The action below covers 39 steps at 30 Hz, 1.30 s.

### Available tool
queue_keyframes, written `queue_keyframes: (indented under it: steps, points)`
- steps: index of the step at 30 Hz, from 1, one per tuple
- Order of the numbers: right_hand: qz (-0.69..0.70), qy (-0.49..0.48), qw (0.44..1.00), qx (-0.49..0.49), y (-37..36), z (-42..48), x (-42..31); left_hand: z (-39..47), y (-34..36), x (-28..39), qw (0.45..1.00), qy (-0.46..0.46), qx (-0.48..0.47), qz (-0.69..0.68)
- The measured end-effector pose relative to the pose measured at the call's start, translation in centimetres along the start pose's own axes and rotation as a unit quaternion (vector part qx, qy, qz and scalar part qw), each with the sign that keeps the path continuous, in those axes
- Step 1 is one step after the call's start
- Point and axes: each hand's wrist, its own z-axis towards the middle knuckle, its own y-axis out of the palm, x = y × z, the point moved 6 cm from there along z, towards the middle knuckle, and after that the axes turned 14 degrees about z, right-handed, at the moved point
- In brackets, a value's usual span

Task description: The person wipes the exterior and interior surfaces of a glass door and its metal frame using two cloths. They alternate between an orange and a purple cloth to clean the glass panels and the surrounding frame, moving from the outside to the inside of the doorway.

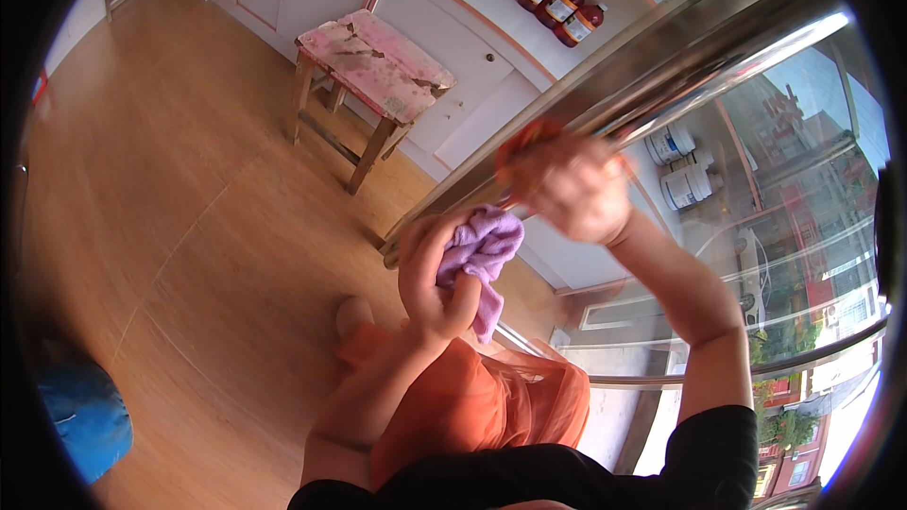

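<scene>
My left hand (425, 290) is curled around a crumpled purple cloth (489, 241), one end hanging below the thumb. Just beyond it, my right hand (584, 195) is blurred by motion. It grips an orange-red item (528, 145), seemingly a cloth, against the shiny metal frame (680, 92) of a glass door. That item's shape is mostly lost in the blur. Behind my left hand passes the lower end of the frame; whether the purple cloth touches it, I cannot tell. The glass pane (793, 241) stretches along my right side, reflecting a street.
A worn pink-topped wooden stool (379, 64) stands before white cabinets (453, 78). Dark red bottles (563, 7) sit on the shelf above. White tubs (684, 184) show through the glass. A blue object (85, 418) lies at lower left on the wood-look floor (212, 248).
</scene>
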Motion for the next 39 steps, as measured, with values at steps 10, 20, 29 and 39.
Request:
queue_keyframes:
  steps: [10,20,29,39]
  points:
    - [-0.242,0.191,0.912,0.271,-16.2,-3.3,10.1,-2.4,1.3,-0.2,0.994,-0.076,-0.04,-0.073]
    - [-0.217,0.28,0.931,0.088,-2.4,-1.3,9.2,-3.0,2.9,-1.0,0.993,-0.081,-0.079,-0.034]
    - [-0.184,0.193,0.962,-0.054,9.8,-5.1,3.8,-4.5,3.8,0.2,0.983,-0.157,-0.088,-0.034]
    - [-0.221,0.156,0.96,-0.068,-4.5,-4.9,12.3,-2.5,4.0,5.8,0.997,-0.036,-0.064,0.024]
